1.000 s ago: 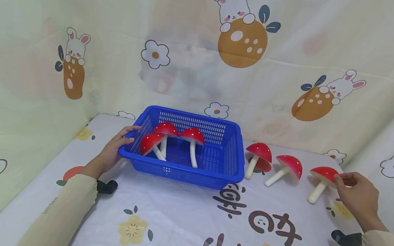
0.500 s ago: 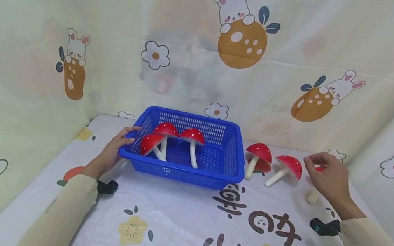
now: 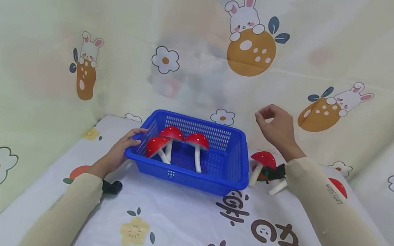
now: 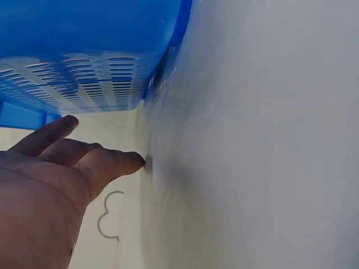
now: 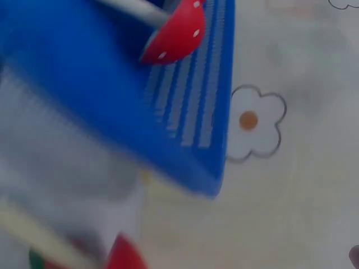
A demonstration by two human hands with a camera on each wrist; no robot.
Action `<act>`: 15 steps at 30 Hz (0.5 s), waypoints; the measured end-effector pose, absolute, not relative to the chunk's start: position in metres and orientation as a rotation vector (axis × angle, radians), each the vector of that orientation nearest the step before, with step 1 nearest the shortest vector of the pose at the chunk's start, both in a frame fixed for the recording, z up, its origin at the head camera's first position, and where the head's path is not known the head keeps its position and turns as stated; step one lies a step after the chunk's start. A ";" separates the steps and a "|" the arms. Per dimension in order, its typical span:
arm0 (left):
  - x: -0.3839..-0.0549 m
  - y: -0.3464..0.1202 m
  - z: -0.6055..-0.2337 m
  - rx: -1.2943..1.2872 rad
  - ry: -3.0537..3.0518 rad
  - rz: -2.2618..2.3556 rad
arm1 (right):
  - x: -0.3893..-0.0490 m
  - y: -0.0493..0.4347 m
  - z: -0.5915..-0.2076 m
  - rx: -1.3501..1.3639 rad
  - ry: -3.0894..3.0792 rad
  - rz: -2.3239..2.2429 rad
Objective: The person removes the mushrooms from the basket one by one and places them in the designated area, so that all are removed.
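Note:
A blue plastic basket stands on the table with three red-capped, white-stemmed toy mushrooms in its left and middle part. My left hand is at the basket's left end, its fairly straight fingers touching the rim; in the left wrist view the hand lies below the basket's perforated wall. My right hand is raised above the table, right of the basket, fingers loosely bent, nothing seen in them. Under the right arm lie a toy mushroom, a second with only its stem showing, and a third cap partly behind the sleeve.
A white printed cloth covers the table. Patterned curtains with rabbits and flowers hang close behind the basket and at both sides. A dark wrist device sits on the right arm.
My right hand has left the rightmost mushroom and moved left and up, over the other mushrooms. The head view has shifted slightly. The left hand stays at the basket.

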State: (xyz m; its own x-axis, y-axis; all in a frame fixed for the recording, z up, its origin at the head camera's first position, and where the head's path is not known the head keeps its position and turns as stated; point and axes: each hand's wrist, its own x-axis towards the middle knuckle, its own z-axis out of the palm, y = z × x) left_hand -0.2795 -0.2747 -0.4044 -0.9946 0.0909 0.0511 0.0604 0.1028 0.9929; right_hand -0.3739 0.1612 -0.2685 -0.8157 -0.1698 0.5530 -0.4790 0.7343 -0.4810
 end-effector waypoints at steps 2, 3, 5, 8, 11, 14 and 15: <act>-0.280 -0.273 -0.405 0.163 2.302 2.077 | -0.383 0.146 -0.268 0.493 -2.449 0.893; -0.280 -0.272 -0.406 0.160 2.302 2.072 | -0.387 0.138 -0.268 0.495 -2.446 0.911; -0.281 -0.272 -0.407 0.146 2.296 2.082 | -0.392 0.122 -0.269 0.504 -2.443 0.957; -0.282 -0.274 -0.407 0.149 2.307 2.086 | -0.398 0.099 -0.273 0.525 -2.438 1.040; -0.283 -0.276 -0.406 0.153 2.310 2.089 | -0.401 0.079 -0.282 0.576 -2.453 1.095; -0.283 -0.276 -0.405 0.149 2.299 2.090 | -0.403 0.064 -0.296 0.656 -2.483 1.136; -0.282 -0.276 -0.405 0.148 2.297 2.089 | -0.403 0.060 -0.300 0.671 -2.497 1.149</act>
